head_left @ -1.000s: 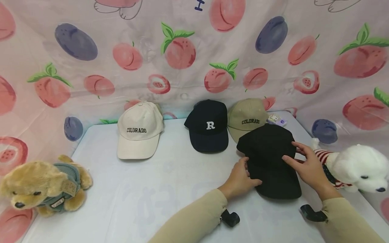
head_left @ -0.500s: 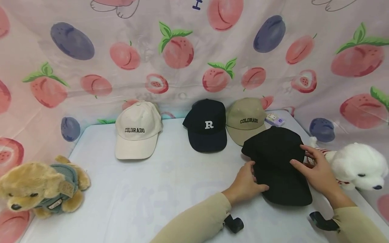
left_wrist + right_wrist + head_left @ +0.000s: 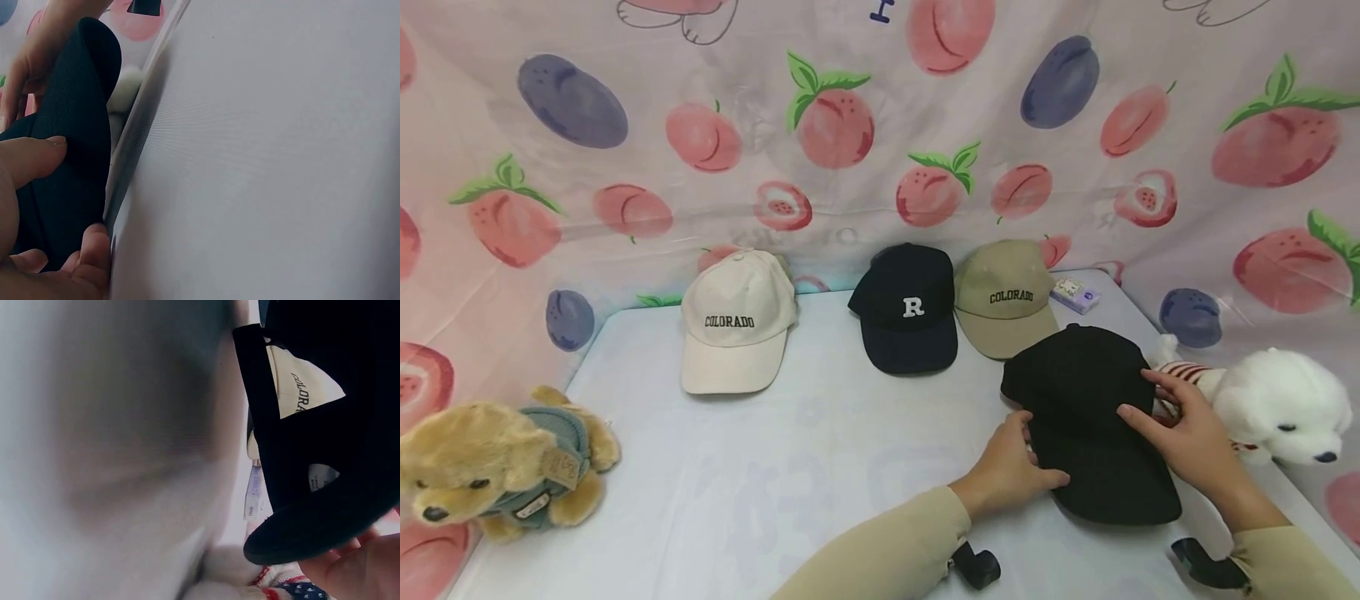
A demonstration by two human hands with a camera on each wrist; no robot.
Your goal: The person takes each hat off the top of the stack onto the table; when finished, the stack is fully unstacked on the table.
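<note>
Both hands hold a plain black baseball cap (image 3: 1097, 433) at the right front of the table, its brim toward me. My left hand (image 3: 1009, 468) grips the cap's left side, thumb on top near the brim. In the left wrist view, that thumb (image 3: 37, 159) presses the brim while fingertips curl around its edge. My right hand (image 3: 1191, 437) pinches the right side of the crown, fingers partly hidden behind it. The right wrist view looks into the cap's underside (image 3: 325, 531) and rear opening.
Behind stand a khaki COLORADO cap (image 3: 1006, 296), a navy R cap (image 3: 907, 312) and a cream COLORADO cap (image 3: 737, 325). A small purple packet (image 3: 1077, 295) lies at back right. Plush dogs sit at both sides: white (image 3: 1277, 408) by my right hand, tan (image 3: 505, 467) far left.
Both hands have carried the black cap right and nearer to me. The khaki cap's brim and the packet now show more fully. The head view has shifted slightly.
</note>
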